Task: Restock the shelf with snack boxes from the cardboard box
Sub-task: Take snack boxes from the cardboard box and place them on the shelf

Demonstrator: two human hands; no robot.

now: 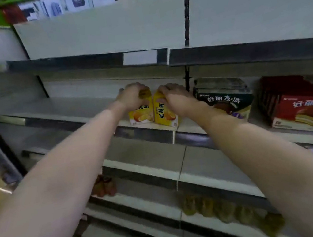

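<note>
**Two yellow boxes on the shelf**

Both arms reach out to the shelf [66, 108]. The left hand [133, 96] holds the top of the left yellow snack box [141, 116], with its fingers curled over the box. The right hand [174, 96] holds the top of the right yellow snack box [164, 113] in the same way. The two yellow boxes stand upright, side by side and touching, near the front edge of the shelf.

To the right on the same shelf lies a dark green snack box [226, 99]. Further right is a red snack box [305, 108] with a picture of a cake on it. Each of these seems to lie on top of a pile, but it is blurry.

Lower shelves hold some small brown things [103, 185] on the left and some yellow-green things [233, 211] on the right. They are too blurry to name.
</note>
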